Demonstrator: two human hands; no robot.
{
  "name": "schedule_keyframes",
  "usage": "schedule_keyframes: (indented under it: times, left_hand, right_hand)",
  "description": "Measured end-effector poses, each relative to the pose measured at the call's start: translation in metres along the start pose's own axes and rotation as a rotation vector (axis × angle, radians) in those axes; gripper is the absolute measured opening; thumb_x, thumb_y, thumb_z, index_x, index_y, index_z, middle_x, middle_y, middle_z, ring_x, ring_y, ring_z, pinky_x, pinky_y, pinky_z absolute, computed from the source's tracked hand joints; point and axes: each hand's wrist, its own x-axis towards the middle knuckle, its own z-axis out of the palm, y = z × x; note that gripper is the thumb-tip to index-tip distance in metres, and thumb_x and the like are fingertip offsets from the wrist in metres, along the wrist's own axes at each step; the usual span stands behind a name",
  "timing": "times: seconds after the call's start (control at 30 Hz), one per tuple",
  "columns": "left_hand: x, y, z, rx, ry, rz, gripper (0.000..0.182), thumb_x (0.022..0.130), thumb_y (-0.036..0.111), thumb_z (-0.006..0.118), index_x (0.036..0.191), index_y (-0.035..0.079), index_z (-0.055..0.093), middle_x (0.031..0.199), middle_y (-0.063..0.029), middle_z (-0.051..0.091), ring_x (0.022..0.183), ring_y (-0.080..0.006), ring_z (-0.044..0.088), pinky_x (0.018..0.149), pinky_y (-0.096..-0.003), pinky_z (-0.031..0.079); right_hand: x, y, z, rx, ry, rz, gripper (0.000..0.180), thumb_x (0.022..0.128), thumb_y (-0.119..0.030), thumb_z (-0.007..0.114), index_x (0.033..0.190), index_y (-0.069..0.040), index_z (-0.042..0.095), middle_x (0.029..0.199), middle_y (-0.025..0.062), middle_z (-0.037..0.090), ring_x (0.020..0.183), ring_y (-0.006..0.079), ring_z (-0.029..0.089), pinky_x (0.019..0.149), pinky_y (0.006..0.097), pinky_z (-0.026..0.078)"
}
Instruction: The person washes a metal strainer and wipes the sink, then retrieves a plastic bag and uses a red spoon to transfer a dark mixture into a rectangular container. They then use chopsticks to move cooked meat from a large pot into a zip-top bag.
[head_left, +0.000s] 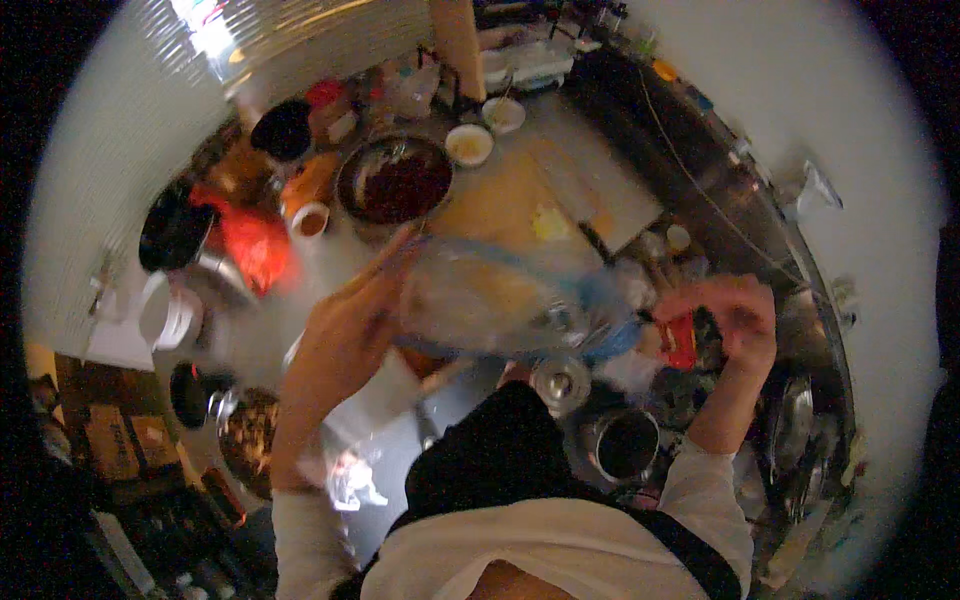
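A clear plastic container or bag with blue edges (487, 300) spans the space between my hands, blurred by motion. My left hand (360, 315) grips its left end. At its right end, where blue material bunches up, my right hand (720, 315) is curled close by; blur hides whether the fingers hold it. Beneath lies a yellowish cutting board (487, 195) with a small pale yellow heap (551, 223) on it. A red packet (679, 337) shows beside my right hand.
A round pan with dark red contents (397, 180) and two small white bowls (470, 145) (503, 115) stand beyond. A red plastic bag (259, 247) lies left. At the right are a dark-filled pot (628, 445) and a long dark counter recess (705, 195).
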Motion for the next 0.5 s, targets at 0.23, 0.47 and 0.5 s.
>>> schedule_keyframes:
  times: [0.23,0.47,0.5]
  left_hand:
    - [0.078,-0.079,-0.025,-0.364,0.538,-0.431,0.041,0.090,0.007,0.047,0.130,0.003,0.048,0.115,-0.0078,0.056,0.072,-0.0107,0.056,0.058,-0.0274,0.049]
    - [0.156,-0.099,-0.006,-0.302,0.655,-0.660,0.033,0.090,0.011,0.053,0.122,0.003,0.054,0.106,-0.0068,0.058,0.076,-0.0109,0.054,0.064,-0.0270,0.049]
    - [0.167,-0.103,-0.006,-0.292,0.679,-0.690,0.032,0.090,0.011,0.054,0.121,0.003,0.054,0.106,-0.0067,0.058,0.076,-0.0109,0.054,0.064,-0.0269,0.048]
  right_hand:
    - [0.189,0.221,-0.400,-0.252,0.419,0.395,0.044,0.088,-0.017,0.058,0.129,-0.005,0.047,0.116,0.0044,0.058,0.105,0.0172,0.055,0.085,0.0304,0.046]
    - [0.363,0.387,-0.674,-1.051,0.887,0.264,0.049,0.085,-0.018,0.062,0.129,-0.005,0.047,0.104,0.0119,0.062,0.079,0.0166,0.062,0.058,0.0293,0.052]
    - [0.382,0.392,-0.689,-1.003,0.910,0.233,0.051,0.084,-0.016,0.064,0.130,-0.005,0.046,0.105,0.0124,0.062,0.078,0.0165,0.062,0.057,0.0296,0.052]
